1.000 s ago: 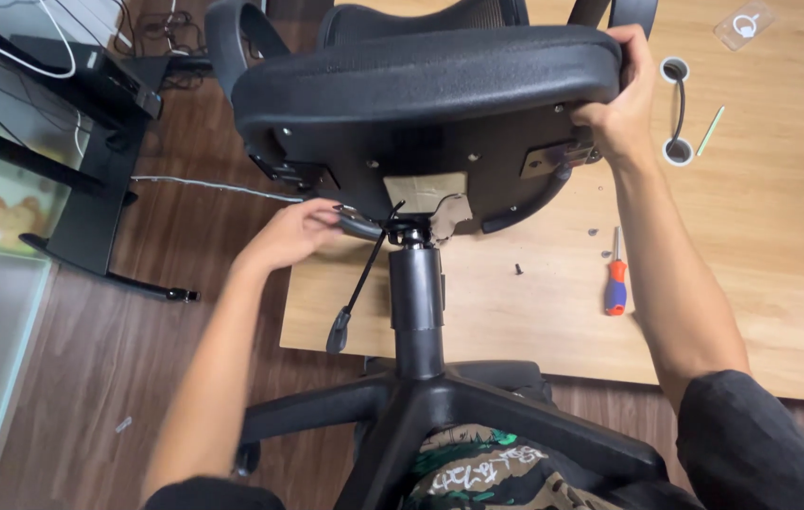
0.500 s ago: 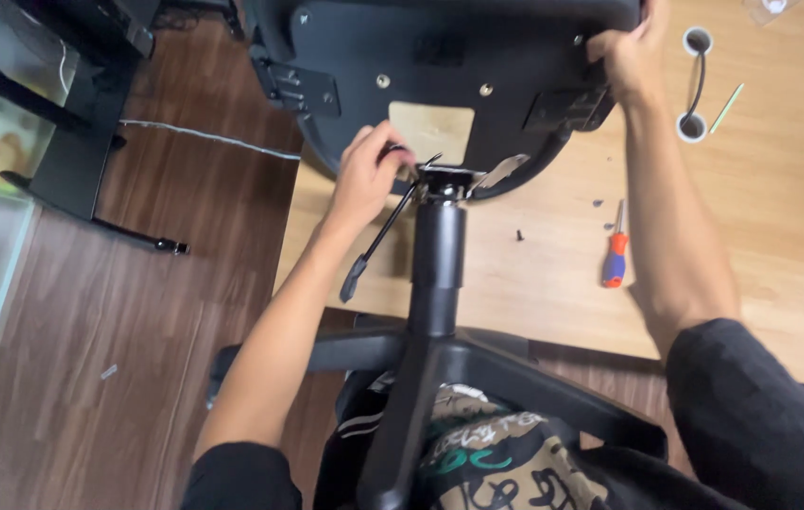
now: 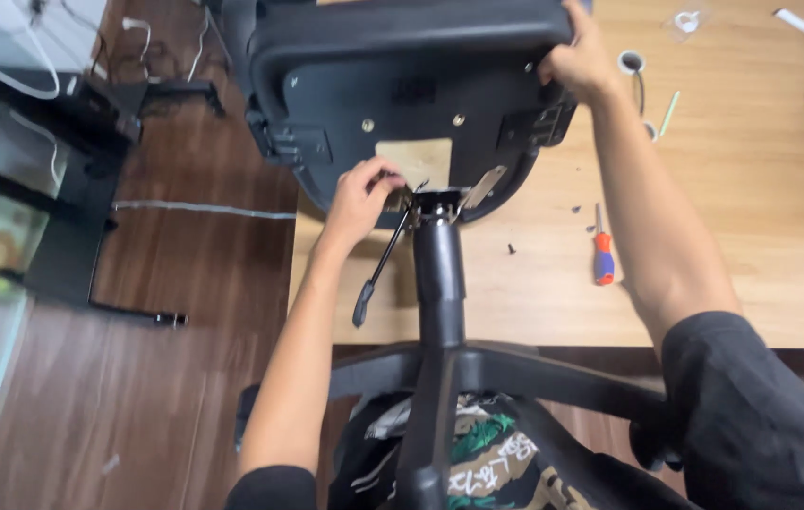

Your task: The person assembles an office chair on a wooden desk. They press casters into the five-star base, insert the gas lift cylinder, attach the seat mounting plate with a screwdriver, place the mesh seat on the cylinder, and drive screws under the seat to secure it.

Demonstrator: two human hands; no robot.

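Right grip (image 3: pixel 580 64) closed on chair seat (image 3: pixel 402 85) rim as before; left grip (image 3: pixel 360 196), fingers curled, now on the metal bracket (image 3: pixel 440 194).

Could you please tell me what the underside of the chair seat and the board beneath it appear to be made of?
Seat underside: looks like black moulded plastic with a matte finish, judging by its ribs and smooth rounded rim.
Board: appears to be light wood or wood-look laminate, showing pale grain lines; the picture cannot settle which.
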